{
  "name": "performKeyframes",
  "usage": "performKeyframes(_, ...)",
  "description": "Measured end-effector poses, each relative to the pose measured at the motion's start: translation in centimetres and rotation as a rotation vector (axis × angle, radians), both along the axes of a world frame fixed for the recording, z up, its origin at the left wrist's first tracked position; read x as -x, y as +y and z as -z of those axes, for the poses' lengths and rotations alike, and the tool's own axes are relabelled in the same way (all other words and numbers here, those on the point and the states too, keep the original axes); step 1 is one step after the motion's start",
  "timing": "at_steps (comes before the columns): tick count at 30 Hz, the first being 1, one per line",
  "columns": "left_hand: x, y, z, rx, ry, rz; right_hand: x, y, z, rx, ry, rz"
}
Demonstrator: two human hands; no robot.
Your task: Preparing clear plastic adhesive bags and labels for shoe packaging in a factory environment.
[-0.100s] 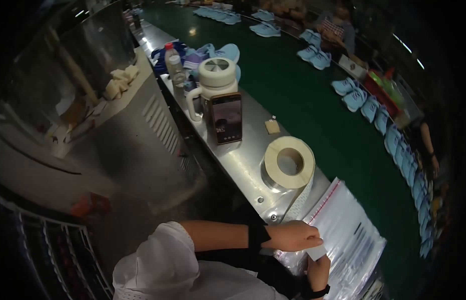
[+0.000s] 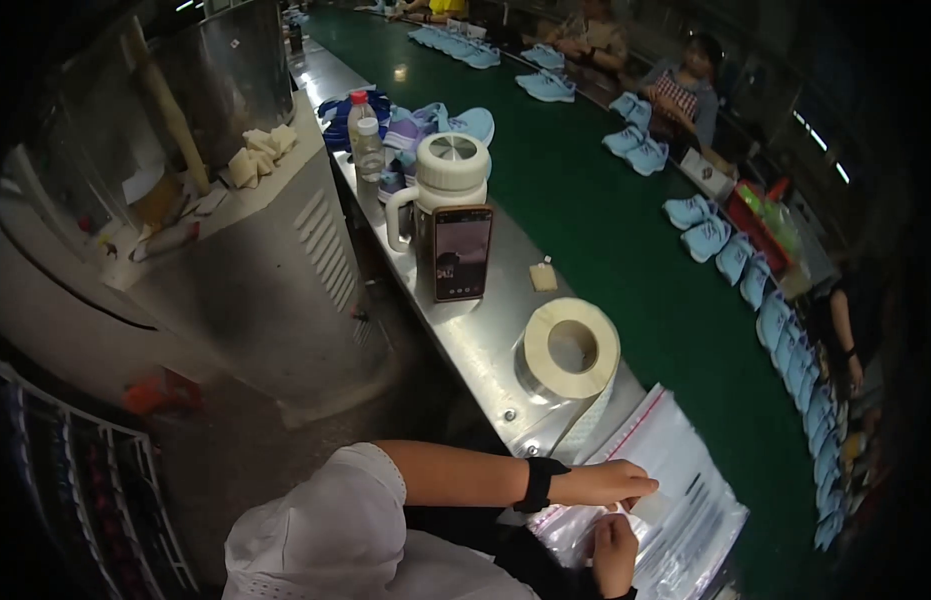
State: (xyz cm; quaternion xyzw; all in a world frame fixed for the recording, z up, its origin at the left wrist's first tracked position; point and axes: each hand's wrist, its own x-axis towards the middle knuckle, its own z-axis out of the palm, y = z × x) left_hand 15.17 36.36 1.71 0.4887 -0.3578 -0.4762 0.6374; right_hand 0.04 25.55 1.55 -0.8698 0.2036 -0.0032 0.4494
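Observation:
My left hand [image 2: 607,484], with a black band at the wrist, reaches across a stack of clear zip bags [image 2: 685,470] and pinches a small white sticker [image 2: 649,506] at its fingertips. Just below it, my right hand [image 2: 615,550] presses on the near edge of the same stack. A big roll of white stickers [image 2: 570,350] lies on the steel ledge [image 2: 485,330] just above the bags, its loose strip trailing down toward my hands.
A phone [image 2: 461,252] leans against a white lidded mug [image 2: 447,180] farther up the ledge, with a water bottle [image 2: 364,135] behind. Light blue shoes [image 2: 707,236] ride the green conveyor belt [image 2: 585,200]. People sit across it. A steel machine [image 2: 225,200] stands left.
My left hand has stretched a little farther right over the bags, with the sticker at its fingertips. The right hand stays on the stack.

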Motion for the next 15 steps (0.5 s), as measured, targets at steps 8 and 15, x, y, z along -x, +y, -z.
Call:
performKeyframes(8, 0.7, -3.8, 5.6, -0.169, 0.622, -0.102, 3.2, -0.2, -3.2, -0.095, -0.219, 0.328)
performKeyframes(15, 3.4, -9.0, 5.3, -0.366, -0.460, 0.023, 1.7, 0.3, -4.4, 0.384, -0.313, 0.039)
